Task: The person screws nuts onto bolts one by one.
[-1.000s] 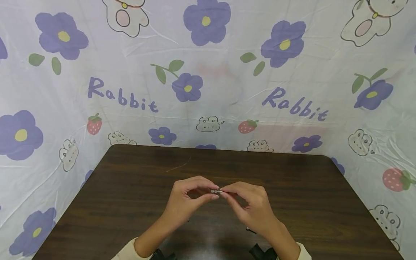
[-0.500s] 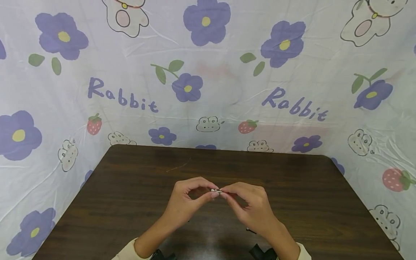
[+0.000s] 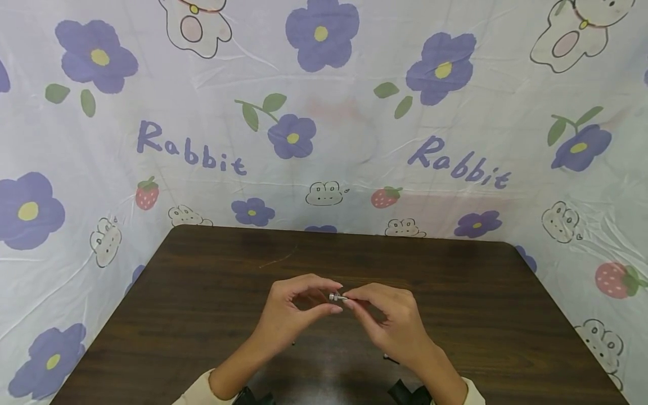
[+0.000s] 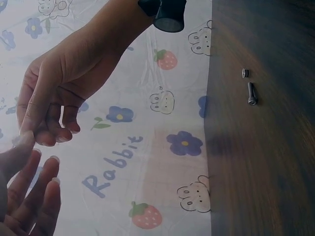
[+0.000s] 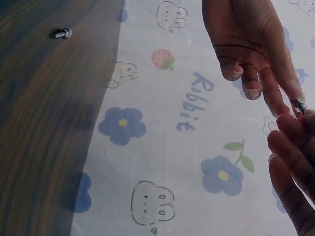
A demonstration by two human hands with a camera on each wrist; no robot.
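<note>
Above the table, my right hand (image 3: 392, 312) pinches the shank end of a small silver bolt (image 3: 338, 297) between thumb and forefinger. Its head end points left, and a ring like a nut shows on it. My left hand (image 3: 293, 306) curves round that head end, thumb and forefinger parted above and below it. In the right wrist view only a dark bit of the bolt (image 5: 299, 105) shows at the fingertips. The left wrist view has the right hand (image 4: 56, 88) reaching in from above, its fingers hiding the bolt.
A second bolt (image 4: 252, 94) and a loose nut (image 4: 245, 73) lie on the dark wooden table (image 3: 212, 315). Another short bolt with a wider end (image 5: 62, 34) lies on the wood in the right wrist view. A patterned cloth (image 3: 354, 140) hangs behind the table.
My left thumb and forefinger closed on the bolt's head end half a second ago and have now spread apart from it. The right hand keeps its pinch in the same place.
</note>
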